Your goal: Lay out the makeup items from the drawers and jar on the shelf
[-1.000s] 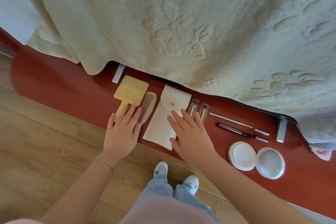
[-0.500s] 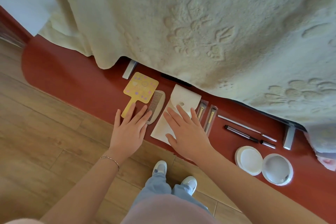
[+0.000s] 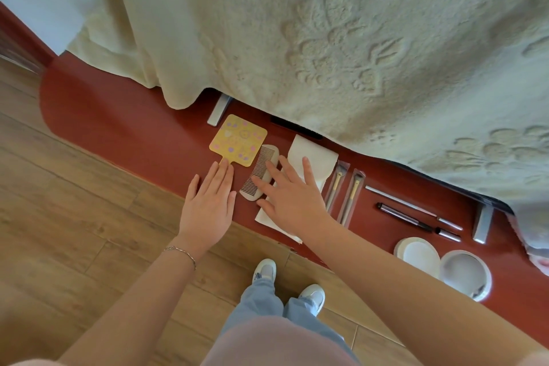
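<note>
- Now one yellow hand mirror (image 3: 238,140), one pale comb (image 3: 260,173) and one white pouch (image 3: 312,157) lie side by side on the red shelf (image 3: 118,122), below the hanging cream blanket (image 3: 326,38).
- To the right of the pouch are two brushes in clear sleeves (image 3: 346,194), then one long thin silver stick (image 3: 398,200), one dark pen (image 3: 404,216), and two short caps or tubes (image 3: 449,229) at their ends.
- At the far right stand one round white lid (image 3: 417,252) and one open white jar (image 3: 465,273), touching each other.
- Two grey metal brackets (image 3: 482,224) stand on the shelf, one behind the mirror and one near the jar.
- The left hand (image 3: 208,205) lies flat with fingers close together, covering the mirror's handle, and grasps nothing.
- The right hand (image 3: 292,196) is spread wide, flat over the pouch, and its fingertips reach the comb.
- Compared with one second ago, the right hand has moved left from the pouch toward the comb, and the camera has tilted, so all items appear lower and more to the right.
</note>
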Motion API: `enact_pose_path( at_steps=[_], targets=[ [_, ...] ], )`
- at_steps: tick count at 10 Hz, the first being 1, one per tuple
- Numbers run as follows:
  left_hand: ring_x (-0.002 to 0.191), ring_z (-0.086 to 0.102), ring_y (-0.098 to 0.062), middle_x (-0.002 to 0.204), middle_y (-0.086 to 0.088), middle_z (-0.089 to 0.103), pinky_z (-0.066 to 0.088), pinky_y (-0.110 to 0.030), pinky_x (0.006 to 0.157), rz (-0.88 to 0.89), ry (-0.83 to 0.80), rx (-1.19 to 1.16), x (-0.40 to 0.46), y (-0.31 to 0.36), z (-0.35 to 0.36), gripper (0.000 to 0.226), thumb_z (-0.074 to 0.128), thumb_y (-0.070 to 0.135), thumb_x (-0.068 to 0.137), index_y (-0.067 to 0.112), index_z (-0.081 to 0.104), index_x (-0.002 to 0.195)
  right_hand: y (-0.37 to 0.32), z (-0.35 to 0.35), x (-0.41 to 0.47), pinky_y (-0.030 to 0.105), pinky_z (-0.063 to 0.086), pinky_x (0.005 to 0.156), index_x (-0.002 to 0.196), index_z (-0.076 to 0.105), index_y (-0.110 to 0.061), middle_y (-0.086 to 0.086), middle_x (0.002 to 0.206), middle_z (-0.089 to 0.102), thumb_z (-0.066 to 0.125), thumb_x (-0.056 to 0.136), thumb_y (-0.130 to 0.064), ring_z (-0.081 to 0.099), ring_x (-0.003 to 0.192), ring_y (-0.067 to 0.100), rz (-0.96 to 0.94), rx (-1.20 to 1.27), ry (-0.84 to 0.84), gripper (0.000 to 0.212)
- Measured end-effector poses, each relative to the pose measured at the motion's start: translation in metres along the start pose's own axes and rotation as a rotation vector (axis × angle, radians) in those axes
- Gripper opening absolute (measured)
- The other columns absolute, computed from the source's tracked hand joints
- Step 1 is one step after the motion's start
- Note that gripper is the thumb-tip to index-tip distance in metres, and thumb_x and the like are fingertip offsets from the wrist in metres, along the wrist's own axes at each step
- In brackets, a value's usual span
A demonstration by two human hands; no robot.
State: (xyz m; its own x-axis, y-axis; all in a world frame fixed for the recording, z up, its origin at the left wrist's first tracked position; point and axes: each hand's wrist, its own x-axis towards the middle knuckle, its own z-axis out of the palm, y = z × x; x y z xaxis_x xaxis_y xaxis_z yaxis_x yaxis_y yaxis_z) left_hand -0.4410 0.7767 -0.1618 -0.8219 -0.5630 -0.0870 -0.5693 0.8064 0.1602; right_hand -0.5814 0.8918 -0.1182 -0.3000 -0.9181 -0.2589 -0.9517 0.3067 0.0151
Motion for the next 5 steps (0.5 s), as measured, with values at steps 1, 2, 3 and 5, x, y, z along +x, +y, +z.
enact_pose_path(
  at_steps=[1,2,3,5],
  targets=[
    [0.136,0.031,-0.020,0.148,-0.007,0.035,0.029,-0.046,0.107,0.002,0.006,0.003,-0.002,0.000,0.002,0.054,0.023,0.033,0.094,0.007,0.038,0.139,0.000,0.000,0.000,0.057,-0.013,0.109,0.145,0.018,-0.036,0.004,0.156,0.015,0.022,0.096,-0.052,0.000,0.144,0.025,0.013,-0.009,-0.001,0.052],
    [0.137,0.029,-0.020,0.148,-0.007,0.034,0.027,-0.046,0.107,-0.003,0.014,0.011,-0.003,-0.001,0.003,0.055,0.023,0.034,0.094,0.008,0.037,0.140,-0.001,0.001,0.001,0.056,-0.013,0.109,0.145,0.017,-0.034,0.005,0.156,0.015,0.022,0.096,-0.052,0.000,0.144,0.025,0.013,-0.013,0.000,0.053],
    [0.137,0.028,-0.020,0.149,-0.007,0.033,0.025,-0.046,0.108,-0.004,0.018,0.004,-0.004,0.000,0.002,0.056,0.022,0.036,0.094,0.008,0.036,0.140,0.000,0.003,0.000,0.056,-0.013,0.109,0.146,0.015,-0.035,0.005,0.157,0.013,0.022,0.096,-0.052,-0.001,0.144,0.025,0.008,-0.002,-0.016,0.053],
    [0.139,0.023,-0.019,0.148,-0.006,0.035,0.020,-0.047,0.110,0.069,0.089,-0.030,-0.007,0.007,-0.008,0.055,0.026,0.037,0.093,0.009,0.038,0.139,0.005,-0.007,-0.015,0.051,0.000,0.114,0.147,0.016,-0.024,0.004,0.156,0.015,0.028,0.096,-0.048,0.006,0.144,0.025,-0.036,0.047,0.060,0.057]
  ],
)
